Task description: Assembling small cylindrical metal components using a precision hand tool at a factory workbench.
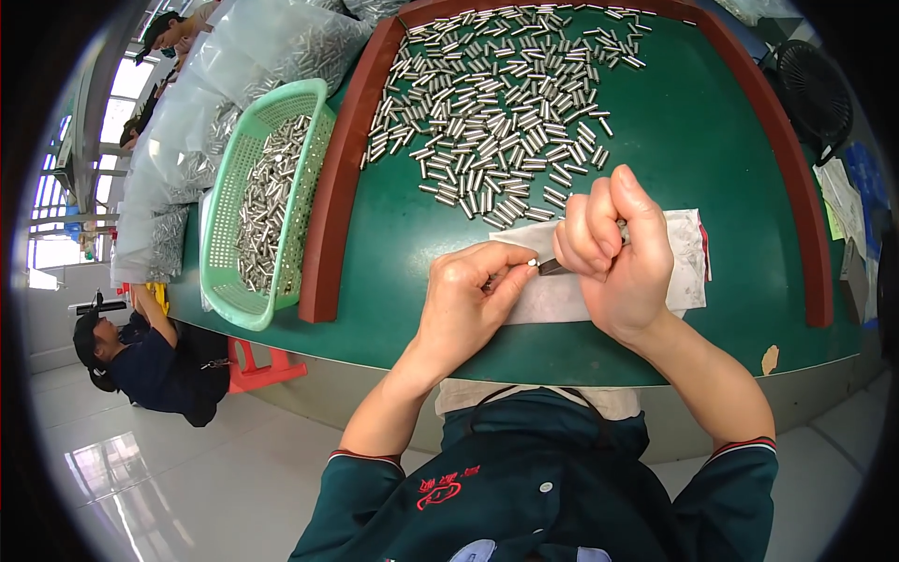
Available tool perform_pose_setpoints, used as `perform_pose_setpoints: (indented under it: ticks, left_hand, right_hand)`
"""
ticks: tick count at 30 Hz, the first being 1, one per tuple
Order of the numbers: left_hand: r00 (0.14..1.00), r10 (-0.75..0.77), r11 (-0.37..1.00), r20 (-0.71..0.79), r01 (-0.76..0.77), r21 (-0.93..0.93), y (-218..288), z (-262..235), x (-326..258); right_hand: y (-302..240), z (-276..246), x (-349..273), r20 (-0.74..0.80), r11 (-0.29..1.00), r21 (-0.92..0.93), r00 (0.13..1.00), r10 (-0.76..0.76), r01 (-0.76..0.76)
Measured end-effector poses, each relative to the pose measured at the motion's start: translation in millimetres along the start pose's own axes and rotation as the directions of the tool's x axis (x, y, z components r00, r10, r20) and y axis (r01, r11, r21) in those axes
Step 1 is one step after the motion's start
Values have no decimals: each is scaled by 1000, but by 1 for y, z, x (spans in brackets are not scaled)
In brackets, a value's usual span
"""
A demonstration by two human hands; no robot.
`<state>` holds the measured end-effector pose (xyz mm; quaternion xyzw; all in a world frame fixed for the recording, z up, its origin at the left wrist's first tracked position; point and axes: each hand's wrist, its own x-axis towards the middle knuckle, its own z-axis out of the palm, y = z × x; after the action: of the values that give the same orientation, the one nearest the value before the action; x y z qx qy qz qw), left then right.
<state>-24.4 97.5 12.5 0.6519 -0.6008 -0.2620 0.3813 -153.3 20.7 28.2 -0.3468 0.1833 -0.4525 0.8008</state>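
Observation:
Between the thumb and forefinger of my left hand [468,300] a small metal pin [533,263] is pinched, its bright end showing. My right hand [623,253] is curled in a fist around a thin dark blade-like tool [552,268], most of which the fingers hide. The tool's tip meets or almost meets the pin; I cannot tell if they touch. Under both hands lies a whitish cloth or paper sheet [688,267] with smudges. Beyond them, many short shiny metal pins [506,122] are spread over the green tabletop [693,122].
Dark red wooden rails [337,206] border the work area at left, back and right. A light green basket [225,258] of pins stands left, beside clear plastic bags [154,140] of pins. A black fan [813,89] sits at right. Another person [140,347] is at far left, near a red stool [262,368].

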Motion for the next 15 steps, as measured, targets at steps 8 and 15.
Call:
perform_pose_setpoints:
  ticks: [8, 15]
  left_hand:
    - [1000, -4, 1000, 0, 4, 11, 1, 0, -1]
    - [1000, -7, 1000, 7, 7, 23, 1, 0, 0]
  right_hand:
    - [-1, -7, 3, -21, 999, 16, 999, -41, 42]
    - [0, -2, 2, -5, 999, 5, 999, -32, 32]
